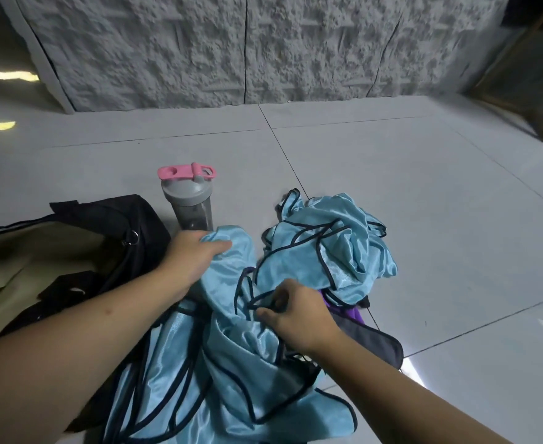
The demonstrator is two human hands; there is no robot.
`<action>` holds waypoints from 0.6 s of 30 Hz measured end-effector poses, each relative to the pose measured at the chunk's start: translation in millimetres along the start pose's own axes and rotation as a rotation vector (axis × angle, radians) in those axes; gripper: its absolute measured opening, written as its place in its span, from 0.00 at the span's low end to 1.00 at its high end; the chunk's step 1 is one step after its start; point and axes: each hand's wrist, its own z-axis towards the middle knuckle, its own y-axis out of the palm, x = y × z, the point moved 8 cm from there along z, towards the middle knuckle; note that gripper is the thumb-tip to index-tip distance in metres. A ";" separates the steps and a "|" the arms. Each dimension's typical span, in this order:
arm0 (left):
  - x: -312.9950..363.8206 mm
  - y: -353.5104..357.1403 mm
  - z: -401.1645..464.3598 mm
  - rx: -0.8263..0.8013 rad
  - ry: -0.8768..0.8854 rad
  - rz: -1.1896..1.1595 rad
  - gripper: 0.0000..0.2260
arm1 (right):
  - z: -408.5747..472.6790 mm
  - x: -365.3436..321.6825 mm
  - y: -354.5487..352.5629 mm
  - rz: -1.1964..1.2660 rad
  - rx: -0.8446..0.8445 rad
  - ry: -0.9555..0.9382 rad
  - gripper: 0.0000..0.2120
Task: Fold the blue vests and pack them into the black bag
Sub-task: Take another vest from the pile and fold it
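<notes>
Your left hand (pixel 196 257) grips a blue vest (pixel 231 347); your right hand (pixel 296 315) pinches its dark trim. Black bag (pixel 110 225) lies left.

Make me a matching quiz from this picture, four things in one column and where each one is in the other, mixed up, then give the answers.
Things:
1. shaker bottle
2. black bag
3. left hand
4. purple cloth

Places:
A. peeking out from under the crumpled blue vests, right of the right hand
B. standing upright on the floor just beyond the left hand
C. lying open at the left, tan lining showing
D. gripping a bunched fold of blue vest in front of the bottle

Pairs: 1-B, 2-C, 3-D, 4-A
</notes>
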 end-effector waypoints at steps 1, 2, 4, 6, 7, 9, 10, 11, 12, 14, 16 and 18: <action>-0.3 -6.5 -3.1 -0.012 -0.007 -0.075 0.01 | 2.1 4.9 4.4 0.014 -0.030 0.049 0.24; -0.6 -11.5 -6.2 -0.035 -0.013 -0.148 0.03 | 3.9 8.3 9.5 0.016 -0.066 0.079 0.31; -1.6 -18.7 -7.9 -0.071 -0.026 -0.241 0.08 | 7.4 14.9 21.7 -0.031 -0.140 0.117 0.41; -3.2 -24.5 -9.9 -0.083 -0.053 -0.263 0.09 | 8.1 20.1 30.5 -0.083 -0.227 0.141 0.39; -4.5 -26.0 -10.6 -0.088 -0.071 -0.238 0.10 | 8.2 22.0 33.6 -0.116 -0.271 0.138 0.35; -8.3 -25.0 -12.7 -0.120 -0.103 -0.166 0.15 | 7.3 26.0 33.6 -0.184 -0.310 0.131 0.27; -11.4 -23.0 -15.0 -0.160 -0.132 -0.152 0.21 | 6.7 28.9 32.0 -0.220 -0.312 0.134 0.25; -15.1 -20.2 -19.2 -0.219 -0.182 -0.149 0.27 | 6.6 32.7 30.3 -0.252 -0.312 0.133 0.26; -18.9 -18.4 -24.4 -0.306 -0.244 -0.147 0.34 | 5.7 36.9 28.4 -0.280 -0.315 0.139 0.28; -23.7 -11.5 -42.1 -0.530 -0.383 -0.125 0.38 | 4.1 47.1 23.2 -0.235 -0.343 0.166 0.34; -24.5 -4.9 -62.5 -0.727 -0.464 -0.030 0.25 | 0.8 50.6 18.1 -0.009 -0.394 0.230 0.36; -35.3 -1.2 -64.5 -0.728 -0.503 0.050 0.15 | 4.9 52.5 9.4 0.081 -0.339 0.261 0.36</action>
